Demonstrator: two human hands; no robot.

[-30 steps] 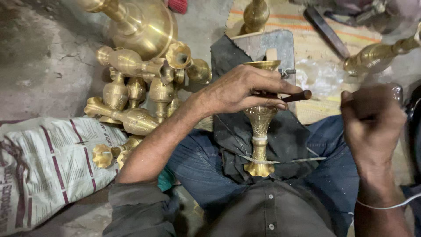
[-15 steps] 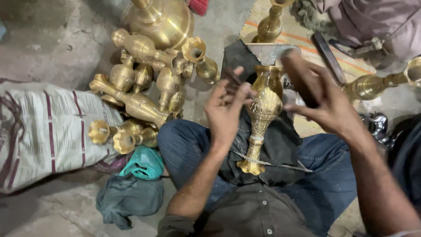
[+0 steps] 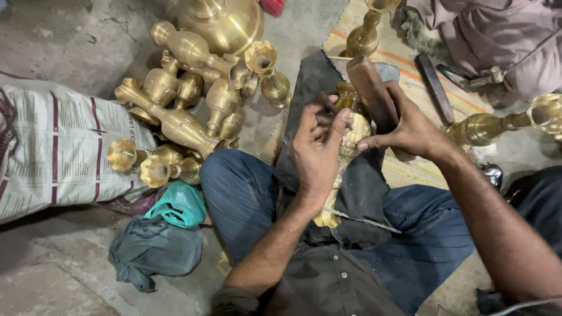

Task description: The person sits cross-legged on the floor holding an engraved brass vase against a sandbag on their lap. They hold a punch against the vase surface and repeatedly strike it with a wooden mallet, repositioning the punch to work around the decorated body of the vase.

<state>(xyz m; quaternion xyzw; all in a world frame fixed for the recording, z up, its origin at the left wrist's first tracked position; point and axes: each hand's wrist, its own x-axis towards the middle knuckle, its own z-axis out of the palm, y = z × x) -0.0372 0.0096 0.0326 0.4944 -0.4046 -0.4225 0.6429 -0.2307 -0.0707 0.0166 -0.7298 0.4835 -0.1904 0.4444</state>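
A tall brass vase (image 3: 353, 139) lies across my lap on a dark cloth (image 3: 313, 88), its foot (image 3: 326, 218) pointing toward me. My left hand (image 3: 316, 153) rests on the vase and pinches a small dark punch (image 3: 329, 106) against its upper body. My right hand (image 3: 411, 132) grips a brown wooden mallet (image 3: 370, 92), whose head is just above and right of the vase's neck, close to the punch. Most of the vase's middle is hidden behind my left hand.
A heap of brass vases (image 3: 187, 111) and a big round brass pot (image 3: 225, 22) lie on the floor at left. A printed sack (image 3: 52, 152), a teal cloth (image 3: 178, 205) and a grey cloth (image 3: 153, 247) lie beside my knee. Another brass piece (image 3: 486, 129) and a dark tool (image 3: 434, 86) lie right.
My right hand has come in from the right with the mallet to the vase's neck. My left hand has shifted from the vase's rim onto its body with the punch.
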